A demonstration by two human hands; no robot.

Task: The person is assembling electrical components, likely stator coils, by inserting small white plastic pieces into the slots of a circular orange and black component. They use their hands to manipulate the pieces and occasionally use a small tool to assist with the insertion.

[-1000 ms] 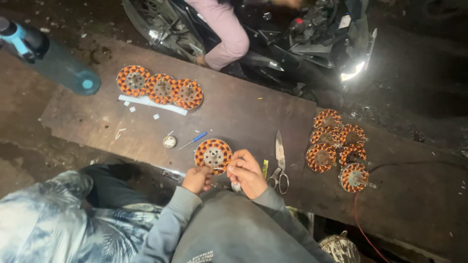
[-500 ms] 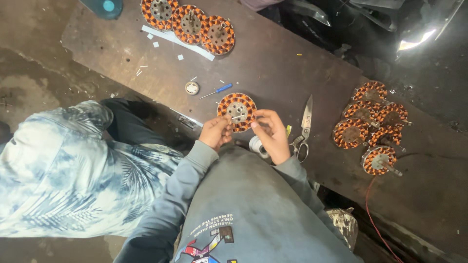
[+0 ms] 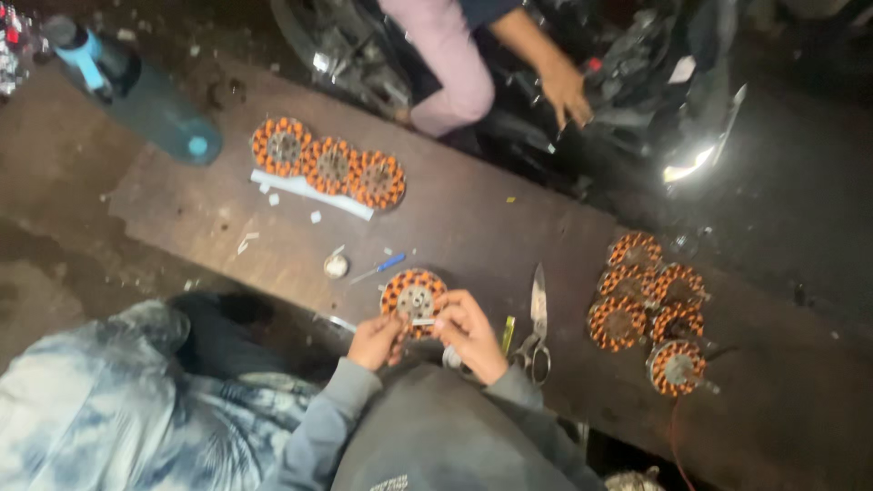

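Gripping the round copper-wound stator (image 3: 414, 295) at its near edge, fingers of left hand (image 3: 375, 341) and right hand (image 3: 468, 332) pinch closed.

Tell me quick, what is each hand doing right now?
Left hand: fingers closed on the round copper-wound coil.
Right hand: fingers pinching a small pale strip against the coil.

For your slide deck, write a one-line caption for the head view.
Both hands, left hand and right hand, hold a copper-wound stator on a wooden board beside scissors.
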